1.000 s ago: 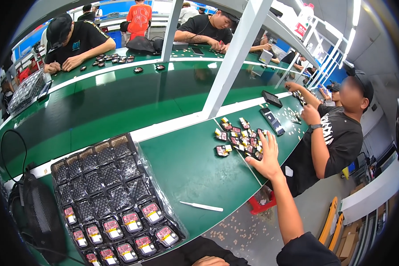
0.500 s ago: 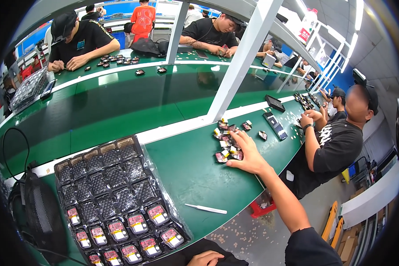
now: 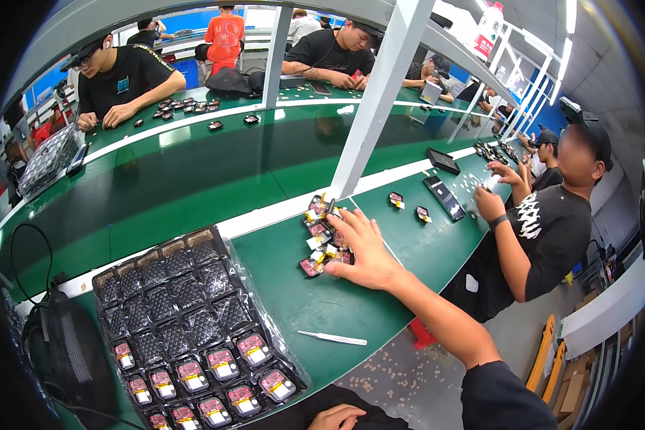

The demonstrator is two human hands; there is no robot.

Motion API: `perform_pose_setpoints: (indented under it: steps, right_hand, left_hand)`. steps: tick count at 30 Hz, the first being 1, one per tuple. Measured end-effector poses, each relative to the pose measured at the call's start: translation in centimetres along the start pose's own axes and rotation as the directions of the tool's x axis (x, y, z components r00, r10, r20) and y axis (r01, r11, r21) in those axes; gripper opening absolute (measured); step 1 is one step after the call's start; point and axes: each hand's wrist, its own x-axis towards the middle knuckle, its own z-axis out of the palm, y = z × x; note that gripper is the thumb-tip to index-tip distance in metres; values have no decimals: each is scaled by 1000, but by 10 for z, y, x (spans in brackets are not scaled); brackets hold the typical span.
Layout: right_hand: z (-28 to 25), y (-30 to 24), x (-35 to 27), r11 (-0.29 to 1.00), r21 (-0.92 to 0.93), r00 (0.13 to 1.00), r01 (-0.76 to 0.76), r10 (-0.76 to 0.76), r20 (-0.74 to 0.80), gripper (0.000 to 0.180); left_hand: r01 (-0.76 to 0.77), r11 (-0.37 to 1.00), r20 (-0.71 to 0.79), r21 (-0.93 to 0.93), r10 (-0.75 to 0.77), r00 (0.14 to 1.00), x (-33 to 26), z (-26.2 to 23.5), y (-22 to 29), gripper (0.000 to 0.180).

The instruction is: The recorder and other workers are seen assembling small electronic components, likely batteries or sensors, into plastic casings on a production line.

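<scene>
My right hand [image 3: 362, 251] reaches over the green bench with its fingers spread, palm down against a cluster of small black square cases [image 3: 315, 231]. Red circuit boards, white patches and yellow tape show on these cases; my fingers hide part of the cluster. Low in the picture, my left hand [image 3: 337, 417] rests by my dark clothing, mostly cut off by the lower edge, so its grip is unclear. Between the hands lie pointed white tweezers [image 3: 332, 337]. At left is a black plastic tray [image 3: 172, 340], with similar cases in its nearer pockets and bare pockets farther back.
A white post [image 3: 380, 100] rises behind the cluster. Two separate cases [image 3: 396, 201] lie to its right, near a dark phone [image 3: 443, 198] and a black box [image 3: 443, 160]. A co-worker [image 3: 552, 208] sits at right. A black mesh bag [image 3: 68, 351] stands left of the tray.
My right hand has slid left along the bench, and the cluster of cases has shifted left with it. Two cases stay behind at right. The right-hand co-worker's hands have moved apart.
</scene>
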Motion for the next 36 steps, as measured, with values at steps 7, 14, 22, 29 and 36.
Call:
perform_pose_setpoints:
  steps: [7,14,22,29,36]
  right_hand:
    - [-26,106,-1,934,-81,881,-349,297,-369,71]
    - [-8,125,7,843,-147,834,-518,459,-308,62]
    - [1,113,32,873,-135,838,-469,391,-380,52]
    - [-2,105,44,874,-180,864,-452,378,-333,43]
    - [0,72,42,963,50,926,-263,267,-266,35]
  left_hand:
    - [0,1000,11,-22,1,1000,1,0,-2,17]
    - [25,999,8,-20,-25,1000,-1,-2,0,17]
    - [43,999,20,-19,-42,999,0,-1,-3,18]
    - [-24,999,5,-29,24,1000,0,-1,-2,17]
    - [-4,1000,10,-23,4,1000,-1,-3,2,17]
